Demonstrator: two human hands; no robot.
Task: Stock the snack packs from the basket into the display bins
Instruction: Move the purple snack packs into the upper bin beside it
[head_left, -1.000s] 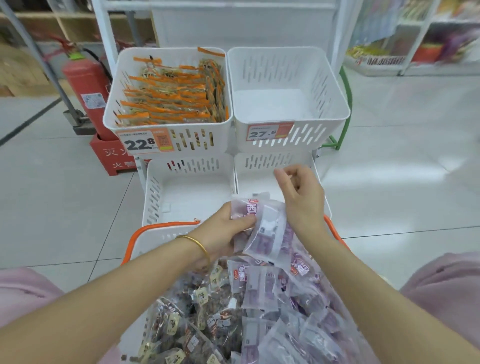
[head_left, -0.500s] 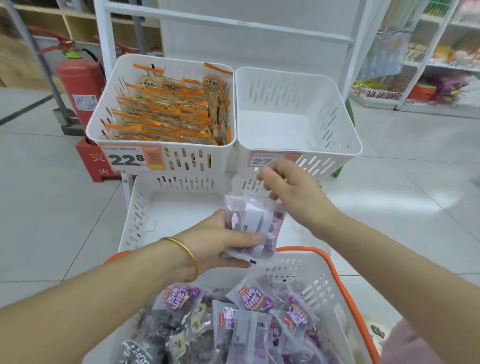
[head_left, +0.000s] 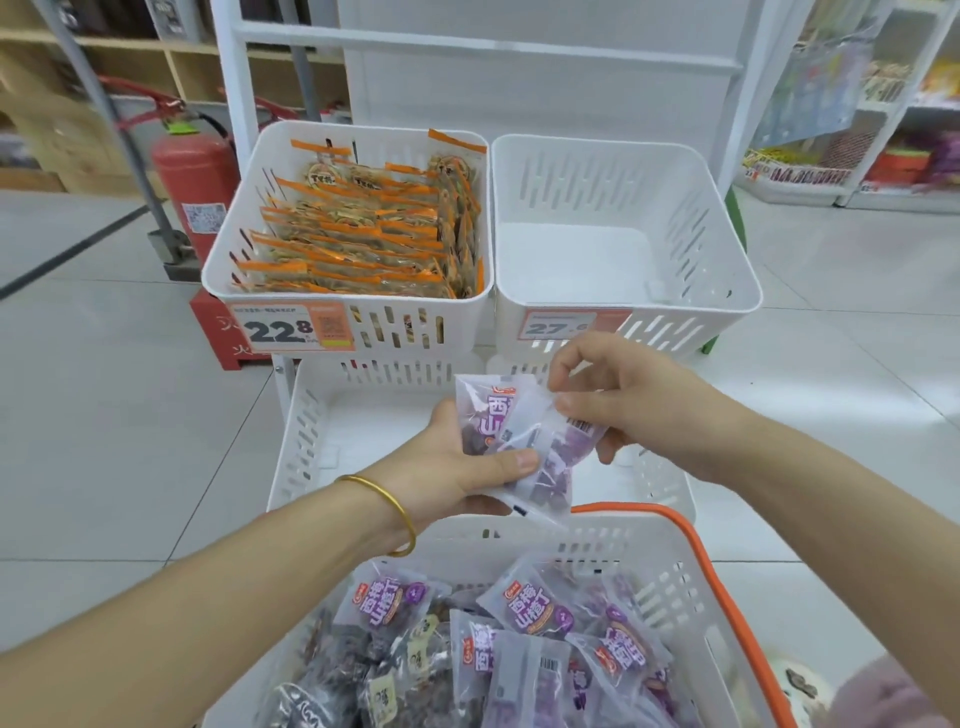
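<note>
Basket: white slotted walls, orange rim. Snack packs inside the basket: translucent with purple and red print. Bins beyond the basket: white, slotted; left one holds orange-striped packets.

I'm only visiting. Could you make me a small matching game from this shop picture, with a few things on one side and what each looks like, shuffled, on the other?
Things
1. upper left bin
2. upper right bin
3. basket
4. held snack packs

States
a. no packs inside
b. lifted above the others
c. orange rim, purple packs inside
d. full of orange-edged packs

Pairs: 1-d, 2-a, 3-c, 4-b
</note>
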